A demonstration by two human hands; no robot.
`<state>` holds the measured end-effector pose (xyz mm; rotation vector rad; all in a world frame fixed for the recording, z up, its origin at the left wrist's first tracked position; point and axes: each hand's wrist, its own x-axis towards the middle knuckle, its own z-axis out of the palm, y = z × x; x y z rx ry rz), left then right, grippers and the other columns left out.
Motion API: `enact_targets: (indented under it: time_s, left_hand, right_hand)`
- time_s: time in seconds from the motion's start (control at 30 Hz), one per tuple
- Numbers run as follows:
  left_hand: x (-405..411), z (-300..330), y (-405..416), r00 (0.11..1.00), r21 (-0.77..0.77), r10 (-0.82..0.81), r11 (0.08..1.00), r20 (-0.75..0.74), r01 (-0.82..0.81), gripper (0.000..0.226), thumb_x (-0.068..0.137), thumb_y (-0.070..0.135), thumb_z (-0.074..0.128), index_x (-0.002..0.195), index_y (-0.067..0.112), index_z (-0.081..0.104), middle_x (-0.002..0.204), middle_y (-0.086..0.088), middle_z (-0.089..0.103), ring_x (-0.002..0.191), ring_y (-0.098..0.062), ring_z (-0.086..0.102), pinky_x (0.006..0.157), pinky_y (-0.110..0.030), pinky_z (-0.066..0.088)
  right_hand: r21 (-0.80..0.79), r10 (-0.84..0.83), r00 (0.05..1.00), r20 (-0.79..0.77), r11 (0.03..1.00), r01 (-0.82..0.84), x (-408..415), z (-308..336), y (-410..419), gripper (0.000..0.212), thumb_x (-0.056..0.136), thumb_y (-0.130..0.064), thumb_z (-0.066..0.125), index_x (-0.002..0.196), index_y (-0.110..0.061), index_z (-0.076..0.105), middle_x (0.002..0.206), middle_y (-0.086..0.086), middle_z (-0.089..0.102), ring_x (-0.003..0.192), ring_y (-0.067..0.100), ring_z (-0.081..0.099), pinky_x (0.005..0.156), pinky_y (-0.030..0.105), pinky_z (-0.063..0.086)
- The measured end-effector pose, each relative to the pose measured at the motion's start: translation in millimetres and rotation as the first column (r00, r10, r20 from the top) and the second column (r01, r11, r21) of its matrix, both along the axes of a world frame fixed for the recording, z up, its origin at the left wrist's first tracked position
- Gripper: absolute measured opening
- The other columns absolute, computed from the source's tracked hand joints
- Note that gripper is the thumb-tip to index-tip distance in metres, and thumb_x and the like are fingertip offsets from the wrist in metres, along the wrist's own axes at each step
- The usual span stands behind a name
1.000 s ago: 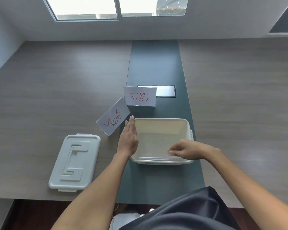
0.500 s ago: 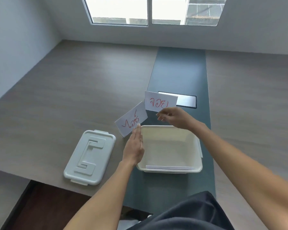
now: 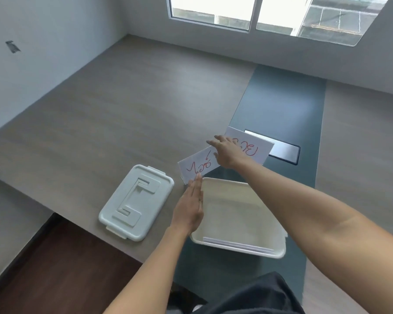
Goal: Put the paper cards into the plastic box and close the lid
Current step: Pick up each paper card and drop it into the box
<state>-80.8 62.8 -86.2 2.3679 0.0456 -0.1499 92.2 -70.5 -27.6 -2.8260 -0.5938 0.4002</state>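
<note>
A white plastic box (image 3: 241, 189) stands open on the dark green strip, with white paper cards (image 3: 236, 244) lying against its near wall. Beyond it lie two cards with red writing: a near card (image 3: 196, 169) and a far card (image 3: 256, 149). My right hand (image 3: 228, 154) reaches over both, fingers stretched to the near card's top edge; I cannot tell if it grips it. My left hand (image 3: 188, 208) is flat against the box's left wall, fingertips touching the near card's lower edge. The pale lid (image 3: 136, 202) lies left of the box.
The wooden table (image 3: 123, 114) stretches left and back to a wall and window. A dark rectangular hatch (image 3: 284, 151) sits in the green strip (image 3: 281, 105) behind the far card. The table's near edge runs just below the lid.
My right hand left the box, went to the far card, and now reaches left over the near card. The left hand stays at the box. The camera has swung to the left.
</note>
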Motion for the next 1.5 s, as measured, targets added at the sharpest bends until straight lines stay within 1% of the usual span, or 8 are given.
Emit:
enact_targets:
  time_s: [0.17,0.4,0.73,1.0,1.1,1.23,1.33,1.5]
  left_hand:
    - [-1,-3,1,1.000,-0.013,-0.005,1.000,0.005,0.005,0.053,0.107,0.028,0.022,0.159,0.023,0.012,0.166,0.005,0.016,0.153,-0.015,0.012,0.123,-0.037,0.020]
    - [4,6,-3,0.996,0.030,-0.039,0.999,0.079,0.037,0.054,0.107,0.025,0.024,0.159,0.023,0.010,0.165,0.009,0.016,0.153,-0.015,0.013,0.122,-0.032,0.021]
    - [-1,-4,0,0.999,0.064,-0.014,0.998,0.036,0.012,0.054,0.106,0.023,0.023,0.159,0.021,0.011,0.165,0.003,0.020,0.152,-0.016,0.018,0.122,-0.032,0.020]
    - [8,-1,0,0.997,0.081,-0.072,0.994,0.037,0.069,0.055,0.106,0.020,0.023,0.159,0.022,0.007,0.164,-0.006,0.021,0.151,-0.028,0.021,0.114,-0.045,0.032]
    - [11,4,-1,0.994,0.073,-0.103,0.992,0.041,0.100,0.055,0.107,0.020,0.022,0.159,0.023,0.005,0.165,-0.006,0.019,0.151,-0.030,0.022,0.113,-0.046,0.033]
    - [18,6,-1,0.992,0.046,-0.124,0.991,0.011,0.123,0.054,0.106,0.025,0.018,0.158,0.027,0.003,0.166,-0.001,0.014,0.153,-0.025,0.015,0.115,-0.047,0.031]
    - [23,1,1,0.990,0.055,-0.144,0.988,-0.001,0.144,0.054,0.106,0.035,0.011,0.158,0.031,-0.001,0.167,0.009,0.008,0.154,-0.019,0.009,0.117,-0.051,0.030]
    - [25,0,1,0.989,0.026,-0.146,0.989,-0.008,0.146,0.053,0.106,0.034,0.011,0.157,0.035,-0.003,0.166,0.014,0.006,0.154,-0.016,0.006,0.114,-0.046,0.030]
  right_hand:
    - [-0.050,0.024,0.999,0.047,0.999,-0.021,2,-22,-1,0.050,0.098,-0.011,0.052,0.146,-0.022,0.045,0.147,0.011,0.045,0.137,0.033,0.038,0.115,0.045,0.025]
    - [0.155,-0.137,0.988,0.078,0.980,0.124,-4,-20,-20,0.023,0.099,-0.019,0.055,0.114,-0.016,0.072,0.115,0.008,0.069,0.102,0.034,0.064,0.090,0.041,0.043]
    - [0.436,-0.344,0.939,0.020,0.848,0.301,-22,15,-65,0.021,0.097,-0.020,0.059,0.111,-0.014,0.074,0.112,0.007,0.067,0.103,0.029,0.064,0.090,0.039,0.050]
    - [0.546,-0.402,0.909,0.111,0.789,0.282,-59,72,-110,0.023,0.094,-0.020,0.065,0.112,-0.008,0.075,0.106,0.012,0.068,0.093,0.024,0.065,0.070,0.004,0.041]
    - [0.581,-0.403,0.908,0.117,0.769,0.267,-80,85,-123,0.022,0.094,-0.019,0.066,0.110,-0.008,0.076,0.105,0.012,0.068,0.089,0.023,0.064,0.068,0.002,0.044]
    - [0.628,-0.377,0.926,-0.012,0.718,0.300,-107,96,-131,0.019,0.092,-0.020,0.068,0.106,-0.010,0.078,0.103,0.007,0.068,0.088,0.024,0.071,0.079,0.028,0.059]
    - [0.648,-0.347,0.917,-0.199,0.655,0.388,-125,96,-136,0.018,0.091,-0.020,0.070,0.104,-0.011,0.078,0.100,0.001,0.069,0.086,0.017,0.073,0.078,0.023,0.058]
    - [0.566,-0.312,0.902,-0.300,0.702,0.431,-143,76,-149,0.011,0.091,-0.025,0.069,0.098,-0.028,0.078,0.095,-0.016,0.073,0.090,0.002,0.071,0.081,0.020,0.050]
